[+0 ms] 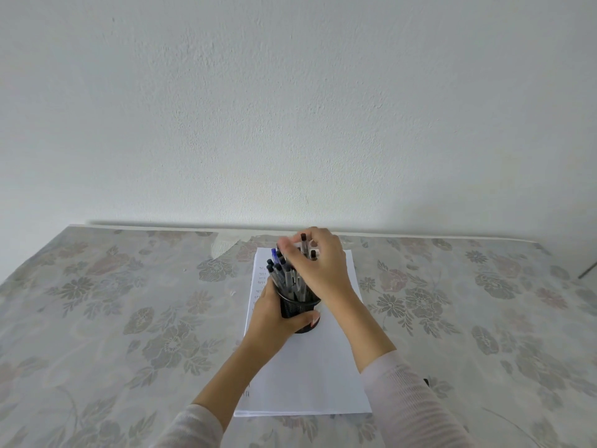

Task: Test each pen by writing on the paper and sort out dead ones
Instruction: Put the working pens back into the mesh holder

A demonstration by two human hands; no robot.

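so far few marks (261, 281) show on the paper (316, 376) and the cup (298, 307) looks full, so much seems left. left grip (271, 316) holds it; right grip (318, 265) pinches a pen (303, 240).

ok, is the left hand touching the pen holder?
Touching. Head view shows the left hand wrapped round the black mesh pen holder, thumb lying across its front.

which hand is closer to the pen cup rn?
Left. The left hand grips the cup around its side. The right hand is above it, fingers pinching the tops of the pens.
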